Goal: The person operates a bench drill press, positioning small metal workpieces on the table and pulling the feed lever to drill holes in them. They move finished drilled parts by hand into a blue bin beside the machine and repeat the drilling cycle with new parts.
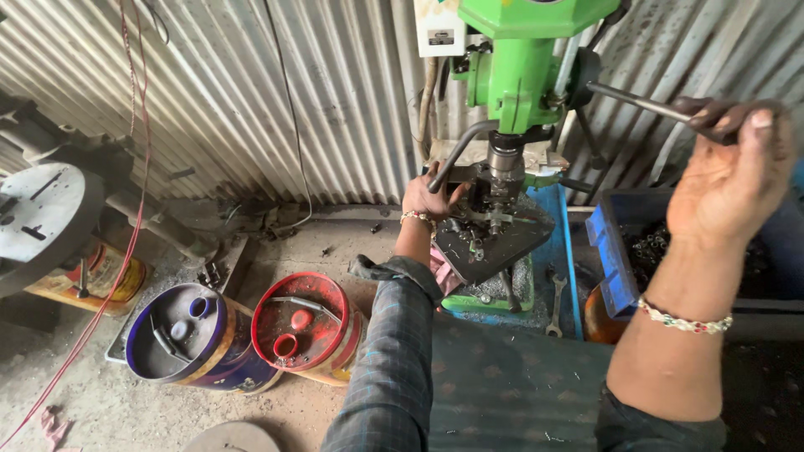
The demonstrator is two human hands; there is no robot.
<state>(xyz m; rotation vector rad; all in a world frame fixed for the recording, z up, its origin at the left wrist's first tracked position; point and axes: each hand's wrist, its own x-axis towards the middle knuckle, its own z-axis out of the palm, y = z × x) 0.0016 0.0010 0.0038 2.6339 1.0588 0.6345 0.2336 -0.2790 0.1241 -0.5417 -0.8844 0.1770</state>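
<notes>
At the green drill press point(521, 63), against the corrugated metal wall point(251, 92): your right hand point(727, 180), fingers curled around the end of the feed lever point(641, 105), holds it raised to your right. Your left hand point(429, 197) reaches in beside the chuck point(505, 172) and rests on a curved dark handle point(456, 155) at the clamp, fingers closed about it, close to the small metal part point(490, 219) seated on the dark table plate point(494, 243). Risks, as judged: your left fingers sit very near the spindle; a slip or a grabbing bit could pull them in. Your rolled sleeve point(394, 272) and both wrist bracelets point(685, 322) could catch on turning parts. If the clamp is loose, the part could spin with the bit. Also present: a wrench point(554, 305) lying below the table, a blue crate point(624, 251) of small dark pieces to your right, two paint drums point(243, 331) on the floor, and a red cord point(126, 251) trailing across the ground, a trip hazard.
</notes>
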